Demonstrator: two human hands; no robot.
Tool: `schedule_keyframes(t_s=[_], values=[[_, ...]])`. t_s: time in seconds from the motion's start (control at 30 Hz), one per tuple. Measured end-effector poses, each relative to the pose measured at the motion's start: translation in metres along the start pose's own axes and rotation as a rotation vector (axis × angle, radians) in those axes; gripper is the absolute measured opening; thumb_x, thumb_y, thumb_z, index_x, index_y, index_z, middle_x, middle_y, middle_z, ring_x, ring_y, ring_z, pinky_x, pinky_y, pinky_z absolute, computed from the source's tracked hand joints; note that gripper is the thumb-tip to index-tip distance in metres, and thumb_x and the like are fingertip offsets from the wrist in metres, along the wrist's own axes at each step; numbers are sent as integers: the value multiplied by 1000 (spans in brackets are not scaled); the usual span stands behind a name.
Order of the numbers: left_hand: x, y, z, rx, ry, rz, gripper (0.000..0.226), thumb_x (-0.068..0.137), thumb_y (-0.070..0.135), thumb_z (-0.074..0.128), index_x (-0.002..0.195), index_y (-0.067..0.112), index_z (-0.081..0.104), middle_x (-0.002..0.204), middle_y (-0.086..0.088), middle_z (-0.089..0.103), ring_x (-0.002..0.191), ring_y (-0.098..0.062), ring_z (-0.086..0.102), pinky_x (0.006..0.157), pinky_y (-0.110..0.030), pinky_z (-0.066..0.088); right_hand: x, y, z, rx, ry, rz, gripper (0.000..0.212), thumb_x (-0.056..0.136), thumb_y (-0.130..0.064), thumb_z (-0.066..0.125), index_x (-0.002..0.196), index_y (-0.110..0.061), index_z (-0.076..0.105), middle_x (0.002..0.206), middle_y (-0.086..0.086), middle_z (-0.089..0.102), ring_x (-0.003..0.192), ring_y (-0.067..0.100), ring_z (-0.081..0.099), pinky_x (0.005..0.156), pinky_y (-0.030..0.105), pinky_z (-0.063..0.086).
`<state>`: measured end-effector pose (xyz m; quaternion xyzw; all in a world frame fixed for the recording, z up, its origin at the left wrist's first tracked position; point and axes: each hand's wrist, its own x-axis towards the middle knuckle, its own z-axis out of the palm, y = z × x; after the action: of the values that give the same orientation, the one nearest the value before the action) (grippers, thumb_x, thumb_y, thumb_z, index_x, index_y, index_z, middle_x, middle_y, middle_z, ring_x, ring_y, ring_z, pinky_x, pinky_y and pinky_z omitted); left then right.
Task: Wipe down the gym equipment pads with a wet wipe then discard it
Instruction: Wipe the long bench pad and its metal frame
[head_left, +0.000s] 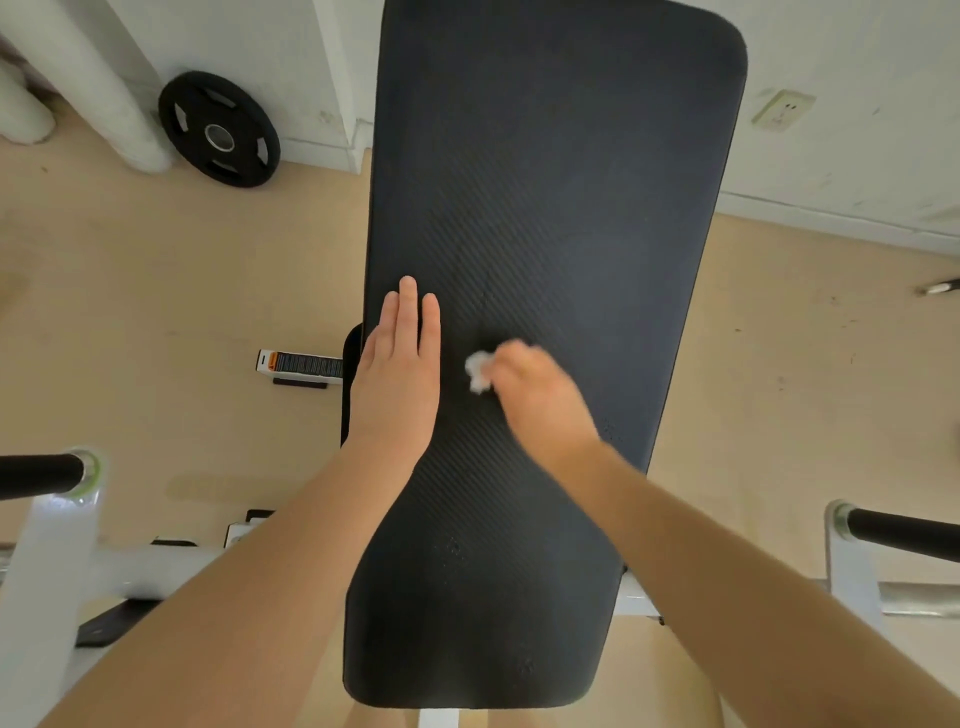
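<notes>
A long black ribbed bench pad (550, 166) runs from the bottom centre up toward the wall. My left hand (397, 374) lies flat on the pad's left side, fingers together and stretched out, holding nothing. My right hand (540, 397) is blurred and presses on the pad's middle, closed on a small crumpled white wet wipe (477, 370) that sticks out at its left, close beside my left hand.
A black weight plate (219, 130) leans against the white wall at the back left. White frame tubes (49, 561) with black bars (39, 470) flank the pad; another black bar (906, 532) is on the right. A labelled frame foot (300, 364) rests on the beige floor.
</notes>
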<state>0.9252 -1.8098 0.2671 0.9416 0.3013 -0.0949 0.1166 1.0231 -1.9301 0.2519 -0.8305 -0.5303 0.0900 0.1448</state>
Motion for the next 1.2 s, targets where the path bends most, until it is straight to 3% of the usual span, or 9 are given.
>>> schedule_keyframes(t_s=[0.13, 0.2, 0.33, 0.43, 0.57, 0.7, 0.9, 1.03, 1.2], values=[[1, 4, 4, 28, 1, 11, 90, 88, 8, 58, 145, 5, -11, 154, -17, -17, 143, -32, -9, 115, -36, 6, 2, 14, -4, 13, 19, -157, 14, 68, 3, 66, 75, -10, 65, 78, 10, 60, 63, 26, 56, 45, 31, 49], [0, 5, 4, 38, 10, 19, 91, 88, 9, 59, 145, 4, -11, 154, -18, -16, 143, -32, -8, 115, -36, 6, 36, 23, -20, -15, 140, -60, 17, 68, 7, 69, 73, -8, 63, 79, 13, 58, 65, 29, 56, 50, 35, 51], [1, 5, 6, 35, 27, -8, 92, 86, 8, 61, 146, 5, -9, 155, -17, -11, 143, -32, -5, 115, -36, 9, 85, 40, -47, 1, 281, 215, 20, 87, 5, 48, 98, -3, 64, 104, 17, 56, 92, 33, 54, 75, 38, 45], [1, 6, 6, 64, 2, -15, 94, 86, 9, 62, 146, 5, -11, 154, -17, -13, 143, -32, -6, 115, -36, 8, 63, 34, -33, 55, 345, 144, 14, 80, 4, 58, 83, -7, 65, 91, 13, 59, 80, 32, 56, 65, 34, 49], [1, 9, 3, 46, -6, -27, 93, 87, 9, 60, 145, 5, -13, 154, -17, -16, 143, -31, -8, 115, -35, 7, -15, 17, -2, -1, 0, 22, 20, 80, 5, 55, 92, -6, 66, 95, 11, 61, 82, 27, 56, 64, 37, 53], [2, 10, 2, 46, -6, -41, 94, 87, 8, 60, 145, 5, -14, 154, -16, -16, 143, -31, -8, 115, -35, 8, -13, 28, -5, 39, 56, -142, 18, 68, 3, 66, 76, -13, 66, 78, 8, 60, 63, 25, 56, 44, 30, 49], [2, 9, 3, 89, -10, -41, 97, 86, 13, 63, 145, 7, -14, 155, -15, -15, 143, -30, -7, 114, -34, 10, 74, 57, -53, 47, 340, 207, 11, 81, -2, 56, 78, -8, 64, 91, 11, 56, 82, 28, 52, 57, 32, 44], [0, 12, 0, 106, -28, -45, 97, 86, 11, 62, 145, 6, -14, 154, -16, -16, 143, -30, -7, 115, -35, 8, 40, 48, -30, 9, 312, 131, 15, 74, 3, 57, 76, -10, 64, 81, 11, 54, 68, 26, 50, 51, 30, 42], [0, 21, -10, 103, -73, -44, 111, 79, 33, 70, 144, 2, -14, 152, -19, -19, 143, -34, -8, 115, -39, 2, -37, 40, -6, 2, -13, -1, 28, 56, 5, 79, 78, -9, 67, 75, 7, 56, 61, 24, 56, 42, 23, 45]])
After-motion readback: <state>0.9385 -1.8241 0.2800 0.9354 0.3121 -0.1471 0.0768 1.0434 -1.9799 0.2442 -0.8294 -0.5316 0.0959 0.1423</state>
